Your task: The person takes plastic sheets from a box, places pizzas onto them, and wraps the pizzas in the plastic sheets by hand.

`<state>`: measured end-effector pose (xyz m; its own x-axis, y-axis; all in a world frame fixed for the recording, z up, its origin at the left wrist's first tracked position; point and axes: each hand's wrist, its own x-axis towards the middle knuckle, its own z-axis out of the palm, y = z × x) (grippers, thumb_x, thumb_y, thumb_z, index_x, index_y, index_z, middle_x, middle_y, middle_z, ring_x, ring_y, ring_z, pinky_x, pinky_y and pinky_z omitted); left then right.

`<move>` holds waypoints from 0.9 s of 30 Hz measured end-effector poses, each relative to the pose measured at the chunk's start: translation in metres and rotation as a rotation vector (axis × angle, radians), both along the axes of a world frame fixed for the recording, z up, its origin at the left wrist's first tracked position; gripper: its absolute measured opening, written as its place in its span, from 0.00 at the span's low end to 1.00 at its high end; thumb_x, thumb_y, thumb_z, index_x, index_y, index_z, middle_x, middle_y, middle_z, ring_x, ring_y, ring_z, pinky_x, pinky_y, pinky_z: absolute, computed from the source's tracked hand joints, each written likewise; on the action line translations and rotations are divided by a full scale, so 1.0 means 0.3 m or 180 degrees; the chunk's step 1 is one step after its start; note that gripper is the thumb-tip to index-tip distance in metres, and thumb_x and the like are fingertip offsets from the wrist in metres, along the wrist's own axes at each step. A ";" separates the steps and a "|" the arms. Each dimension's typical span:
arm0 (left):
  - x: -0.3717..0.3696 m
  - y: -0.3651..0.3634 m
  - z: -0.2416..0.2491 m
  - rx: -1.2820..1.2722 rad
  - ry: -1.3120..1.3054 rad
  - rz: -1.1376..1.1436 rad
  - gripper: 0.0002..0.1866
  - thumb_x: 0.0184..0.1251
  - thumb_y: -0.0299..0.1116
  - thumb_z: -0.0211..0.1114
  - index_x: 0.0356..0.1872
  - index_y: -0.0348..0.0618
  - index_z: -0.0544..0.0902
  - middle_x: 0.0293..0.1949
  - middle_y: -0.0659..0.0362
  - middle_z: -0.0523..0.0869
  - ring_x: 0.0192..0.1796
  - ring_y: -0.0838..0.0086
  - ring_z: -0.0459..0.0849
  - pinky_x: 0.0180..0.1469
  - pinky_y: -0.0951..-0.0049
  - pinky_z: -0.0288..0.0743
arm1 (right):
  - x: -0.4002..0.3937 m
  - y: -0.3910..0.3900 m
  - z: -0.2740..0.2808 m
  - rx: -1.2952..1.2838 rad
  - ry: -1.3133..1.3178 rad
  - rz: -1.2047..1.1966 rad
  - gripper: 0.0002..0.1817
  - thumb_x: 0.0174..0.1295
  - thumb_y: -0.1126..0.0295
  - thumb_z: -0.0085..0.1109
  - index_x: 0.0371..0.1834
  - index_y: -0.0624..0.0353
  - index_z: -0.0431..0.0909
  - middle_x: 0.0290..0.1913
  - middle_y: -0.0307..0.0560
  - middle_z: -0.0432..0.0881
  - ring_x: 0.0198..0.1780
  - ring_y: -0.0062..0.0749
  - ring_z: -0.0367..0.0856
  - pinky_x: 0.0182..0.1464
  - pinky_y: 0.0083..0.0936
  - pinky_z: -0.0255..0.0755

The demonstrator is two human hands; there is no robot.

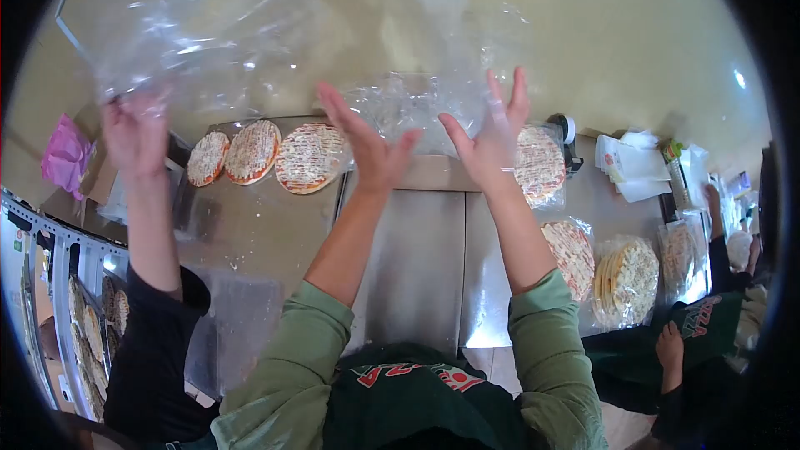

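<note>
Above the metal worktop (pixel 258 237), the left hand (pixel 377 156) and right hand (pixel 493 150) stood with fingers spread, gripping nothing discernible, while the clear plastic film (pixel 408 104) sat between and just beyond them, closest to the right, its long axis indeterminable.

A crumpled pink plastic bag (pixel 67 156) and a silver perforated-metal rack (pixel 60 231) occupy the left; loose white sheets (pixel 627 165) lie right.
</note>
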<state>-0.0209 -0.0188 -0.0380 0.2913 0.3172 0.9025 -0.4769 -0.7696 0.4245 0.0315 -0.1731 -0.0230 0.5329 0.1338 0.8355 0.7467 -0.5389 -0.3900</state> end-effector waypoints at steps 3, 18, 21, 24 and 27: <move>0.006 0.020 -0.023 0.0412 0.0184 0.0063 0.50 0.53 0.52 0.65 0.68 0.38 0.45 0.68 0.40 0.42 0.70 0.46 0.40 0.67 0.48 0.37 | 0.051 0.048 -0.023 -0.0869 0.0534 -0.0292 0.39 0.53 0.51 0.59 0.67 0.47 0.54 0.68 0.64 0.45 0.70 0.57 0.41 0.64 0.61 0.37; 0.174 0.204 -0.179 0.1664 0.2494 0.0071 0.07 0.58 0.34 0.59 0.33 0.43 0.75 0.35 0.52 0.80 0.41 0.57 0.78 0.42 0.59 0.73 | 0.237 0.039 -0.319 -0.2372 0.3053 0.0352 0.30 0.62 0.38 0.28 0.66 0.32 0.59 0.70 0.50 0.52 0.72 0.41 0.46 0.68 0.54 0.28; 0.112 0.179 -0.084 0.2044 0.1985 0.0279 0.04 0.59 0.31 0.59 0.29 0.43 0.75 0.30 0.55 0.80 0.36 0.59 0.79 0.37 0.61 0.74 | 0.282 0.026 -0.340 -0.1948 0.3383 0.0996 0.29 0.62 0.39 0.29 0.64 0.32 0.62 0.69 0.47 0.54 0.71 0.37 0.50 0.68 0.53 0.30; 0.042 0.183 0.006 0.2367 0.1948 0.0590 0.03 0.58 0.30 0.59 0.28 0.45 0.76 0.28 0.58 0.80 0.33 0.62 0.79 0.35 0.63 0.74 | 0.294 0.020 -0.314 -0.1653 0.3655 0.1239 0.27 0.62 0.42 0.36 0.62 0.34 0.65 0.68 0.46 0.58 0.68 0.36 0.55 0.68 0.51 0.36; -0.015 0.160 0.033 0.2460 0.1802 0.0654 0.02 0.58 0.31 0.60 0.29 0.46 0.77 0.25 0.60 0.79 0.31 0.64 0.79 0.32 0.64 0.74 | 0.306 0.007 -0.347 -0.1370 0.3377 0.1084 0.28 0.58 0.45 0.46 0.61 0.39 0.67 0.64 0.49 0.63 0.65 0.42 0.61 0.66 0.46 0.46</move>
